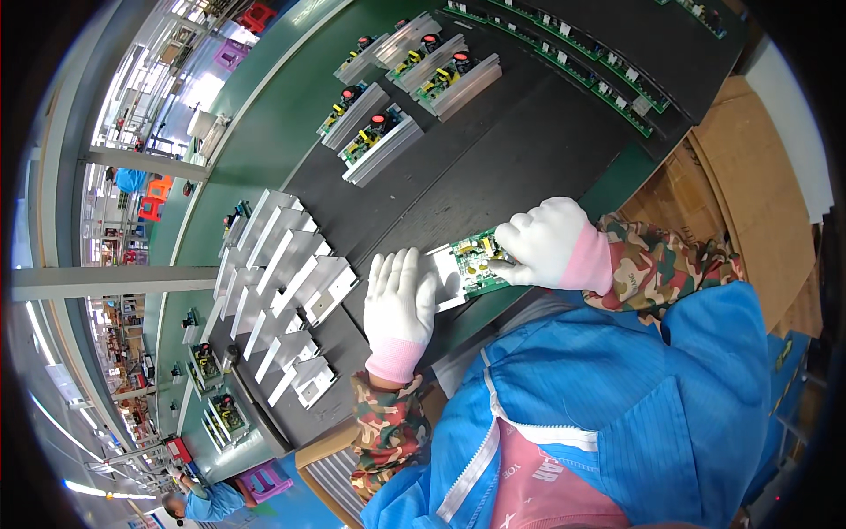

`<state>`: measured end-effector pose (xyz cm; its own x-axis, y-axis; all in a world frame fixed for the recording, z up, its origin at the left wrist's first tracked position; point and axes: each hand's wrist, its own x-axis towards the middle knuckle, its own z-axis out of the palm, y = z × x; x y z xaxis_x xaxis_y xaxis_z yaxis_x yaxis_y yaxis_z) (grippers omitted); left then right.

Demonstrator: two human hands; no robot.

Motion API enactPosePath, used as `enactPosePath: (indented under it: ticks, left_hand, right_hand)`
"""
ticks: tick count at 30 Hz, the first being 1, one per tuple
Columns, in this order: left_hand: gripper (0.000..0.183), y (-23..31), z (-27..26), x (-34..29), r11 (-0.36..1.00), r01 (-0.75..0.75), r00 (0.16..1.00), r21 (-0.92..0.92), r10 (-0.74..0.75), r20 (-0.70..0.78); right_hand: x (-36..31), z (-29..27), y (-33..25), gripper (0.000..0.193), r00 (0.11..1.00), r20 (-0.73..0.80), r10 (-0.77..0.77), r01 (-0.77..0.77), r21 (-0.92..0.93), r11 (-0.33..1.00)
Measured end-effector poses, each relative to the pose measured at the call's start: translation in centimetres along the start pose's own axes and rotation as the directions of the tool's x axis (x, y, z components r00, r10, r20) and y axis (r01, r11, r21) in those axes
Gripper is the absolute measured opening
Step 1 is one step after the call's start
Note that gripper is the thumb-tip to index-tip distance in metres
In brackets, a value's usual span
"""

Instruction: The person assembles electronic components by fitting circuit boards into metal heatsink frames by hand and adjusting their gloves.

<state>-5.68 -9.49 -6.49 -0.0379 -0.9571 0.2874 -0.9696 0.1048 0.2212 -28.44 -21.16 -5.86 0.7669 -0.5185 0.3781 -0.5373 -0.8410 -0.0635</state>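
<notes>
My right hand (548, 242), in a white glove with a pink cuff, pinches the right end of a green circuit board (477, 264) fitted with yellow and other small parts. The board lies over a silver metal bracket (448, 279), whose left part shows bare. Against the bracket's left end rests my left hand (398, 298), also gloved, its fingers stretched out flat and close together. Its palm side and any contact beneath it are hidden. Left of that hand stand several empty silver metal brackets (319, 286) in slanted rows on the black mat.
Farther off on the black mat (423, 189) are several bracket-and-board assemblies (381, 144). Long strips of green boards (589, 75) lie at the far right. A cardboard box (760, 189) stands at right. More assemblies (226, 414) sit beyond a dark rail; a person (211, 501) is at lower left.
</notes>
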Motion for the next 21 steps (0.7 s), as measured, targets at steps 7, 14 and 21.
enactPosePath:
  ticks: [7, 14, 21]
  left_hand:
    - [0.042, 0.1, 0.0, -0.1, 1.0, 0.026, 1.0, 0.017, -0.026, 0.007]
    - [0.042, 0.0, 0.0, -0.1, 0.999, 0.001, 1.0, 0.034, -0.001, 0.006]
    - [0.043, 0.3, -0.1, 0.0, 1.0, 0.018, 1.0, 0.021, -0.018, 0.003]
  right_hand:
    - [0.5, -0.4, 0.2, 0.036, 0.999, 0.008, -0.033, 0.033, -0.02, 0.999]
    - [0.6, 0.0, 0.7, 0.034, 0.993, 0.031, -0.115, 0.113, 0.038, 0.993]
    - [0.5, 1.0, 0.7, 0.033, 0.993, -0.061, -0.101, 0.105, 0.064, 0.992]
